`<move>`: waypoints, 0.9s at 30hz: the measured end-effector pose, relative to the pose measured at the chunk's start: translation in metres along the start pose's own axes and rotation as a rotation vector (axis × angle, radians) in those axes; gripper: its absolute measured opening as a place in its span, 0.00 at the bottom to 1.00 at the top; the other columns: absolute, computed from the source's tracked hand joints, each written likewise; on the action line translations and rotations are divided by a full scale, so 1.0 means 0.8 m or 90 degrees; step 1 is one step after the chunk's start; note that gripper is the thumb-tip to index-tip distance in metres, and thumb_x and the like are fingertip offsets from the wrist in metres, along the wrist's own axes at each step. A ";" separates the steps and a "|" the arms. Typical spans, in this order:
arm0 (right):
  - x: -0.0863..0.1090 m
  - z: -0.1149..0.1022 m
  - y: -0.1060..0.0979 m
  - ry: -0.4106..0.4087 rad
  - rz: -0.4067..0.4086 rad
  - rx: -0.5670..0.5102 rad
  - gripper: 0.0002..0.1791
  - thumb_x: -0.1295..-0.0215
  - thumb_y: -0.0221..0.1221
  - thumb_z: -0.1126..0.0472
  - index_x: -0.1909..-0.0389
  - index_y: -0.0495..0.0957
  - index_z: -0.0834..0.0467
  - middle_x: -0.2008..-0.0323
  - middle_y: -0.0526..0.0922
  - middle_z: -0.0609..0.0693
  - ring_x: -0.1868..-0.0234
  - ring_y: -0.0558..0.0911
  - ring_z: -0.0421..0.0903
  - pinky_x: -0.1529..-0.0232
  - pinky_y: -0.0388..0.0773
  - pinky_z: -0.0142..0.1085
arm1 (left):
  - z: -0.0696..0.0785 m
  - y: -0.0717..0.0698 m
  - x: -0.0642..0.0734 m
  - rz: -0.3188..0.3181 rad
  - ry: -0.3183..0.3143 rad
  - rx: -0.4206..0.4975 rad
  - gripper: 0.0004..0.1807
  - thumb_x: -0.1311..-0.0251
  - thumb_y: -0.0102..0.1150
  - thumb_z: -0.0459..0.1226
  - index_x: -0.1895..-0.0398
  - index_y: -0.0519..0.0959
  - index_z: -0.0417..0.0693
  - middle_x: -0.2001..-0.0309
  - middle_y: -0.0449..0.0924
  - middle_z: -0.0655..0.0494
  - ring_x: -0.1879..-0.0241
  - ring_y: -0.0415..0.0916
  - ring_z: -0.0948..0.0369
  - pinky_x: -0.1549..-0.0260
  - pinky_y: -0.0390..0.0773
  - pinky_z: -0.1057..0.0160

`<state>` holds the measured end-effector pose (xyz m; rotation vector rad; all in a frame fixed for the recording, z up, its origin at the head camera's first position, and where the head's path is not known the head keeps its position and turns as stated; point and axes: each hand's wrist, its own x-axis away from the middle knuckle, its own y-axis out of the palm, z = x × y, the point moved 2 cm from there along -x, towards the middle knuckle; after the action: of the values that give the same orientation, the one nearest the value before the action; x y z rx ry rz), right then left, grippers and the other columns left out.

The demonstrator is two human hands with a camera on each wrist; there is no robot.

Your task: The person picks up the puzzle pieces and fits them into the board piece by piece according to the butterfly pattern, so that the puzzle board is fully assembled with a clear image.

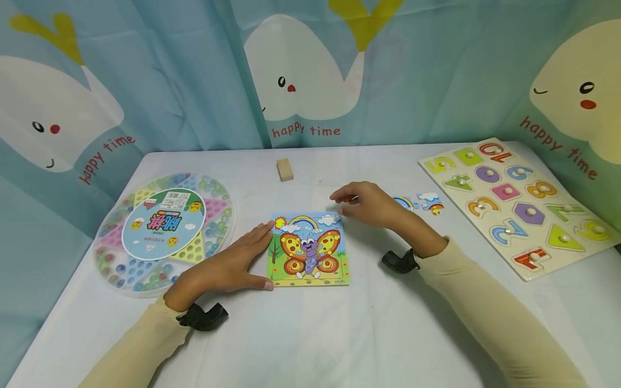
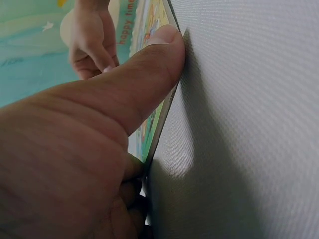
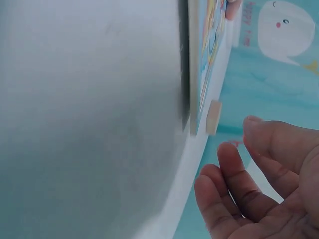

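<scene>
A square butterfly jigsaw puzzle [image 1: 309, 250] lies flat on the white table, its picture facing up. Along its left side rests my left hand [image 1: 240, 257], fingers at the upper left edge and thumb against the lower left corner. In the left wrist view the thumb [image 2: 154, 67] lies straight along the board's edge. My right hand [image 1: 371, 205] hovers by the puzzle's upper right corner. Its fingers are loosely bent with nothing between them, as the right wrist view shows the hand [image 3: 264, 184] apart from the board. Loose puzzle pieces [image 1: 430, 202] lie right of that hand, partly hidden by it.
A round marble board game [image 1: 165, 231] in clear packaging stands at the left. On the right lies a number and shape peg board [image 1: 521, 207]. A small wooden block [image 1: 284, 170] sits near the back edge, before a blue whale-print curtain [image 1: 194, 75].
</scene>
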<state>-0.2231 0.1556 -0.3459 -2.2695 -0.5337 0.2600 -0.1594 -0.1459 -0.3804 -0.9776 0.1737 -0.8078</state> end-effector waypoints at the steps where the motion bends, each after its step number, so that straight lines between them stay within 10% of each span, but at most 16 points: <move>1: 0.002 0.003 -0.003 0.001 0.002 0.000 0.16 0.38 0.60 0.72 0.49 0.80 0.68 0.51 0.82 0.59 0.52 0.78 0.55 0.45 0.74 0.47 | 0.000 0.000 0.000 0.000 0.000 0.001 0.58 0.47 0.68 0.56 0.23 0.46 0.40 0.22 0.32 0.55 0.25 0.30 0.53 0.31 0.44 0.46; 27: 0.061 0.077 -0.077 0.095 0.054 0.012 0.18 0.33 0.58 0.66 0.45 0.77 0.69 0.47 0.79 0.64 0.45 0.77 0.58 0.45 0.73 0.50 | -0.003 0.000 0.000 0.001 -0.005 0.000 0.59 0.49 0.69 0.58 0.23 0.46 0.41 0.22 0.33 0.57 0.25 0.30 0.54 0.30 0.45 0.47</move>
<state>-0.2192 0.2556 -0.3435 -2.2737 -0.3564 0.1363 -0.1605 -0.1476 -0.3820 -0.9801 0.1674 -0.8024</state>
